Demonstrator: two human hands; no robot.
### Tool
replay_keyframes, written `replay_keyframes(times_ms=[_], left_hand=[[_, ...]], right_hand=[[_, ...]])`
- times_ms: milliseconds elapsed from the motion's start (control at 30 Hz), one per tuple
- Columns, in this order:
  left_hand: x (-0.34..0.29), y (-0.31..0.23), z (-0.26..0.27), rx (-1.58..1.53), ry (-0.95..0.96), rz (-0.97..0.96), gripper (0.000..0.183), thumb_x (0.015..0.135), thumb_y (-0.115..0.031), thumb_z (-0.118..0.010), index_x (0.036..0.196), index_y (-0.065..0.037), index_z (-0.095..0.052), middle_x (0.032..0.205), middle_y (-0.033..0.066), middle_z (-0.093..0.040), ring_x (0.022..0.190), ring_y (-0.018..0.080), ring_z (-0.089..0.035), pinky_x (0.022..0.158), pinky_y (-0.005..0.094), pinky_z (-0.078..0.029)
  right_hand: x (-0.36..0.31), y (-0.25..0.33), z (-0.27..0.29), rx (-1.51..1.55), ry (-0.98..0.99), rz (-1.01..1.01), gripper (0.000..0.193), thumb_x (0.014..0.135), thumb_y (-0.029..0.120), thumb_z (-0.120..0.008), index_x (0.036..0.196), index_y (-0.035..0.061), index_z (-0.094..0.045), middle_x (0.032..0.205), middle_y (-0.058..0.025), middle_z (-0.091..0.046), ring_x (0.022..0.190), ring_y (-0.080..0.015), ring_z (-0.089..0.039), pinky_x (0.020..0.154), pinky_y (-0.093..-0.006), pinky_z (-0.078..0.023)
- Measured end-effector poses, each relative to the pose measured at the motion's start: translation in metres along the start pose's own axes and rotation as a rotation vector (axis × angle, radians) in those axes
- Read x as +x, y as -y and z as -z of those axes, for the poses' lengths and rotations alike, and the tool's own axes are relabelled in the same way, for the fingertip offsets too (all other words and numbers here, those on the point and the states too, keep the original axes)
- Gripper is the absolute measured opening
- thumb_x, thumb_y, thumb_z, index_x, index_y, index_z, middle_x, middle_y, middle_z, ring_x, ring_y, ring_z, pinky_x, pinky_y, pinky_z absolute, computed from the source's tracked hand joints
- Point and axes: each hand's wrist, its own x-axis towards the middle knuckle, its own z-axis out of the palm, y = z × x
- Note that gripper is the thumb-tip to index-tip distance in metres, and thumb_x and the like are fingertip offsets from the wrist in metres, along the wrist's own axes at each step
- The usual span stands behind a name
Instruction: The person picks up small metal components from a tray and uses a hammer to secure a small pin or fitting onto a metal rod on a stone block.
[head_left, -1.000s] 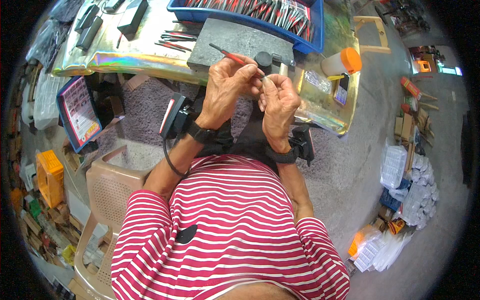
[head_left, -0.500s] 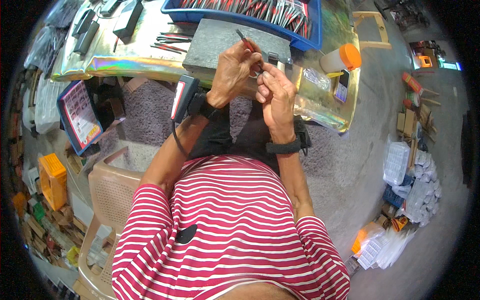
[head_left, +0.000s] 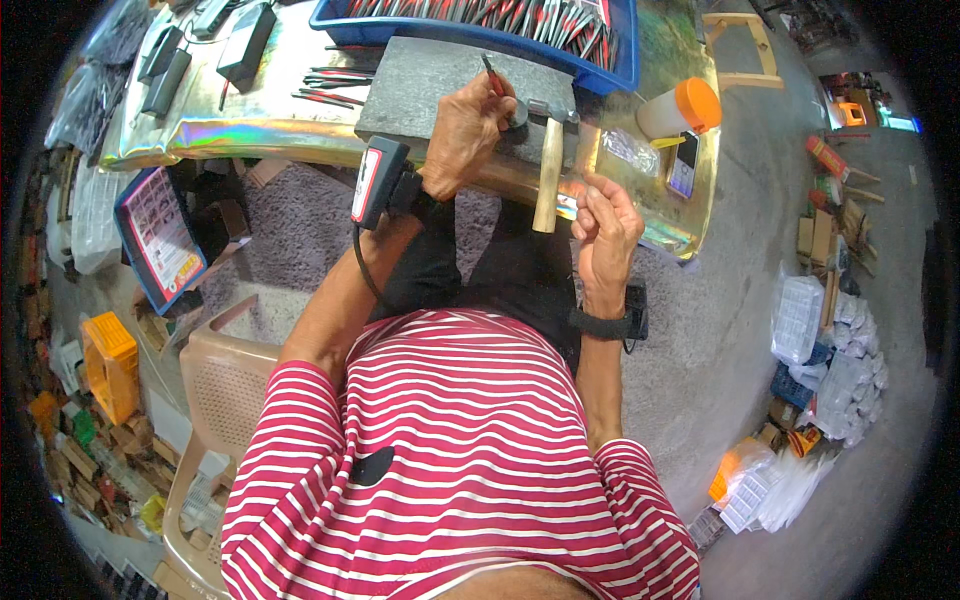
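My left hand [head_left: 464, 135] is closed around a slim red-and-black stick-like piece [head_left: 492, 76], whose dark tip points up and away. It rests over the front part of a grey stone block [head_left: 410, 85]. A small round grey thing shows beside its fingers, too unclear to name. Just right of it lies a hammer [head_left: 548, 175], its head on the block and its wooden handle reaching toward me past the table edge. My right hand [head_left: 608, 240] is at the table's front edge, right of the handle, fingers curled together; whatever is between them is hidden.
A blue tray [head_left: 350, 32] full of similar red-and-black pieces stands behind the block. Several loose pieces [head_left: 330, 86] lie left of it. At right are an orange-lidded jar [head_left: 668, 110] and a phone [head_left: 683, 165]. A plastic chair [head_left: 230, 385] stands at my left.
My right hand has moved away from the left one, down and to the right, uncovering the hammer. My left hand keeps the slim piece and has shifted slightly.
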Motion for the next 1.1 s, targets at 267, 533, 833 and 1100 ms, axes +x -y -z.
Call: replay_keyframes(times_ms=[267,533,833,1100], left_hand=[[0.001,-0.003,0.001,0.035,-0.012,0.004,0.003,0.078,-0.004,-0.053,0.078,-0.003,-0.05,0.059,0.0004,-0.051,0.053,0.0061,-0.048,0.047,0.0204,-0.04],[0.001,-0.002,-0.001,-0.047,-0.032,0.058,0.003,0.077,-0.004,-0.053,0.078,-0.004,-0.05,0.059,-0.0006,-0.05,0.054,0.0051,-0.048,0.043,0.0196,-0.04],[0.007,0.012,0.002,0.191,0.079,-0.131,0.009,0.076,0.001,-0.051,0.083,-0.004,-0.05,0.065,0.0004,-0.053,0.057,0.0064,-0.049,0.049,0.0212,-0.042],[0.007,0.006,0.001,0.429,0.063,-0.382,0.012,0.07,-0.001,-0.054,0.077,-0.004,-0.045,0.068,0.0132,-0.055,0.065,0.0308,-0.056,0.052,0.0361,-0.043]], right_hand=[[0.0,-0.014,0.008,-0.107,-0.032,0.001,0.021,0.078,0.007,-0.048,0.095,-0.0067,-0.047,0.067,-0.0048,-0.049,0.049,-0.0048,-0.04,0.039,-0.0167,-0.034],[0.003,-0.025,0.007,-0.267,0.003,-0.002,0.018,0.081,0.011,-0.047,0.091,-0.0039,-0.05,0.065,-0.0033,-0.048,0.049,-0.0041,-0.041,0.04,-0.0166,-0.035],[0.012,-0.031,0.004,-0.589,0.202,0.217,0.028,0.085,0.026,-0.047,0.08,-0.0004,-0.053,0.062,-0.0031,-0.049,0.052,-0.0111,-0.045,0.05,-0.0237,-0.039],[0.015,-0.023,-0.013,0.005,0.263,-0.277,0.024,0.083,0.019,-0.047,0.086,-0.0043,-0.051,0.067,-0.008,-0.052,0.052,-0.0116,-0.047,0.048,-0.0227,-0.04]])
